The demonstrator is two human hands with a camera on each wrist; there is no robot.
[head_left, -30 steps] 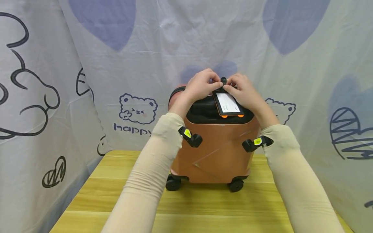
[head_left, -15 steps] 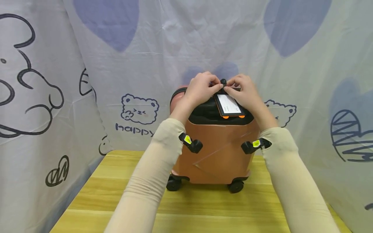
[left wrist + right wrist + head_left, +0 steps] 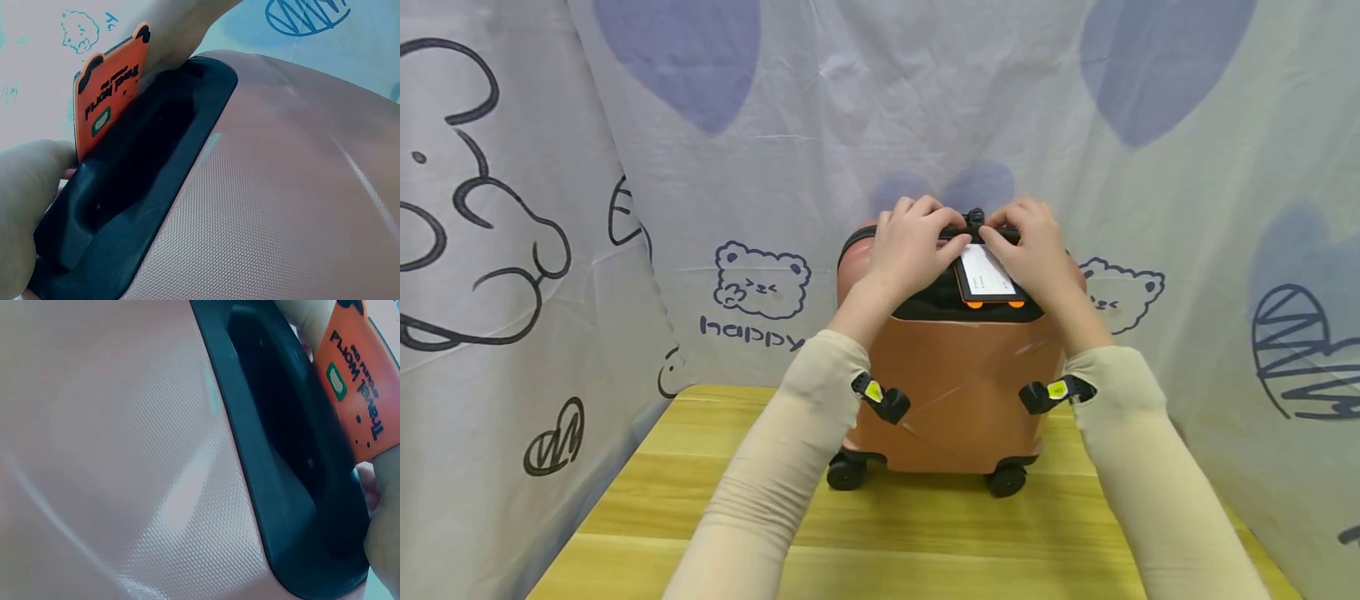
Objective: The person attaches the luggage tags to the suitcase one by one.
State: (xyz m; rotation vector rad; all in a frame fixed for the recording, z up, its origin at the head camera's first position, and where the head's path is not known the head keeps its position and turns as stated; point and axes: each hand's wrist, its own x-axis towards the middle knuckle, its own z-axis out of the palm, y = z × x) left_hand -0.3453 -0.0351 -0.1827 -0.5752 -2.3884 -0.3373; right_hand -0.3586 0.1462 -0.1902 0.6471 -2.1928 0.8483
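An orange-pink hard-shell suitcase (image 3: pixel 955 392) stands upright on its wheels, with a black grab handle on top. A luggage tag (image 3: pixel 988 271) hangs by its black strap (image 3: pixel 976 218) at the handle, white card facing me in the head view. Its orange back with "Travel World" lettering shows in both wrist views (image 3: pixel 356 387). My left hand (image 3: pixel 917 250) is at the strap's left side, thumb and index finger bent together. From the right, my right hand (image 3: pixel 1030 250) pinches the strap just above the tag. The fingertips are hidden in both wrist views.
The suitcase stands on a wood-grain table (image 3: pixel 895 533). Close behind it hangs a printed curtain (image 3: pixel 820 150), which also runs along the left and right sides. Small black cameras are strapped to both wrists over cream sleeves (image 3: pixel 775 467).
Both hands have moved slightly down in the head view, towards the handle, and the black strap end sits lower between them. The left fingers have spread a little. The suitcase stays in place.
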